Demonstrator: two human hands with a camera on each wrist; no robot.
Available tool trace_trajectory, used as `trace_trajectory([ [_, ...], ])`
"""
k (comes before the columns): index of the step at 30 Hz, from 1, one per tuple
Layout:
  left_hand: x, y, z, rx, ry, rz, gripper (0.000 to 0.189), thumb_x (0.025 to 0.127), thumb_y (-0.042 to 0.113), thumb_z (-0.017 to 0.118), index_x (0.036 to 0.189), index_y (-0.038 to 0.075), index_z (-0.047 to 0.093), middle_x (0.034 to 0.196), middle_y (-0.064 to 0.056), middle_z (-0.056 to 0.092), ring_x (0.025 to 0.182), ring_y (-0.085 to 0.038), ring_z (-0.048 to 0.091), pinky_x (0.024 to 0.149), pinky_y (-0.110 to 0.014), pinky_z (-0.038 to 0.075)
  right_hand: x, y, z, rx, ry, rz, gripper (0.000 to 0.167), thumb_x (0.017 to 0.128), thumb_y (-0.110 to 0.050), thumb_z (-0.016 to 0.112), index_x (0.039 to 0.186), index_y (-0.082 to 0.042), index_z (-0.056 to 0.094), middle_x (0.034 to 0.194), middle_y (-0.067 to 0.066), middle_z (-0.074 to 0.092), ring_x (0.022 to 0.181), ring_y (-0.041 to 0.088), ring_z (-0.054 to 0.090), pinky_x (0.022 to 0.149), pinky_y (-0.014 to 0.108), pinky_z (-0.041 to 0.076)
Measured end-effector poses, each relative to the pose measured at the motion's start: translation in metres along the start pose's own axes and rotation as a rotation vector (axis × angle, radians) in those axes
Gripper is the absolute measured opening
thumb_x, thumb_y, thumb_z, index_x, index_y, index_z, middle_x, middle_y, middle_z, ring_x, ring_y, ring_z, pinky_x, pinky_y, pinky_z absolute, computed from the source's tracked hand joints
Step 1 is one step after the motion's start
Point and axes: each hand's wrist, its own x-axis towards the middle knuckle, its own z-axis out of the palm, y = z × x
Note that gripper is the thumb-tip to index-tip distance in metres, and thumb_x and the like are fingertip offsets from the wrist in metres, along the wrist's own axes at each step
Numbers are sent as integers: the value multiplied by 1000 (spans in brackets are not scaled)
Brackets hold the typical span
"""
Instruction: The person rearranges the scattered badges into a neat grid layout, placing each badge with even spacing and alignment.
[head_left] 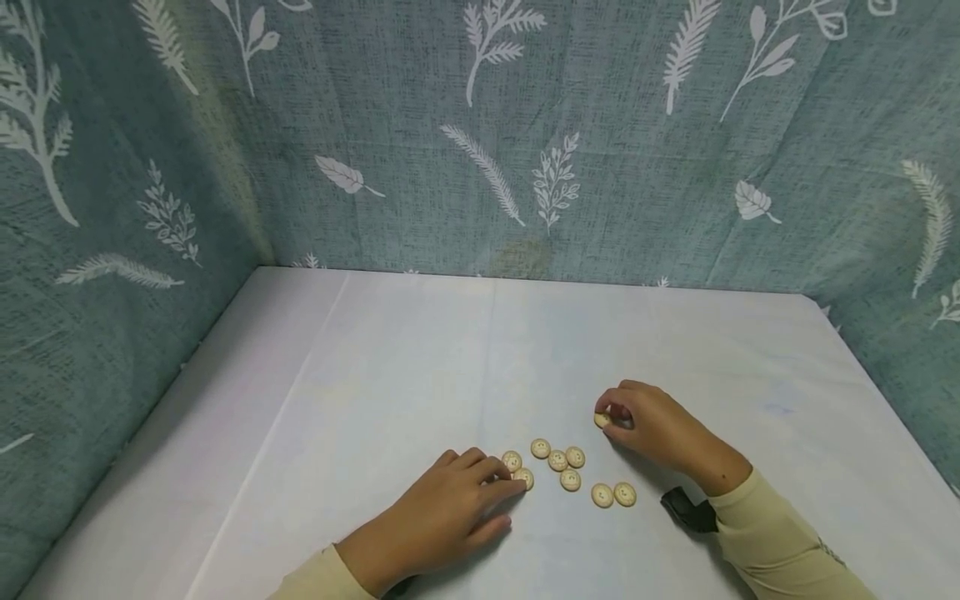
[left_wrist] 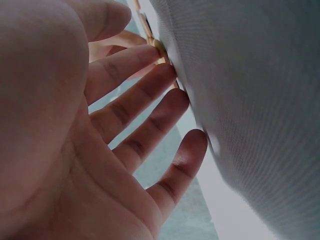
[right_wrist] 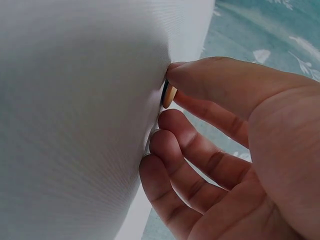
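Here, in the head view, the right hand [head_left: 663,427] pinches a round wooden-looking button [head_left: 602,421] between thumb and forefinger, beyond the others on the white tablecloth [head_left: 405,367]. The left hand [head_left: 453,510] is relaxed, fingers extended, its forefinger touching the nearer button [head_left: 528,479] of a close pair. Between the hands lie a loose group of four buttons [head_left: 557,460] and a side-by-side pair [head_left: 602,496].

In the left wrist view, the fingers reach straight to the cloth; light pressure there should steady a button without sliding it.

In the right wrist view, the pinched button stands tilted under the thumb; whether it clears the cloth, I cannot tell. A gentle hold on the rim, other fingertips loose, would probably give best control.
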Motion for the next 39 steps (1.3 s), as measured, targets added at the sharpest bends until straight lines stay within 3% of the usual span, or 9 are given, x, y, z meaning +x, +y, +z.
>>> trace_trajectory([
  [11,-4,-2,-1,5,-7,-5,40,98,41,61,136,30,62,121,9,64,112,-11,57,87,-34,47,2,-5,1,13,-10,-45,19,84,-8,78,100,-13,70,83,-6,58,76,7,52,67,26,46],
  [19,-3,-3,-2,-5,-4,-8,39,98,41,60,136,30,62,121,9,64,113,-11,56,87,-34,46,0,-12,-2,-47,18,-38,22,81,-11,81,101,-11,71,83,-5,58,75,6,54,68,28,49],
  [30,1,-2,-2,-7,9,10,40,97,40,61,136,30,62,120,10,63,113,-10,56,87,-34,46,-6,-18,-8,-83,77,-98,21,81,-12,81,101,-12,72,86,-6,60,78,8,59,70,28,51],
  [39,0,-2,0,-11,0,2,40,98,41,61,136,30,62,121,10,63,112,-10,56,87,-35,47,-9,-25,-9,-42,83,-197,21,82,-14,82,101,-13,74,90,-6,63,83,8,66,73,28,55],
])
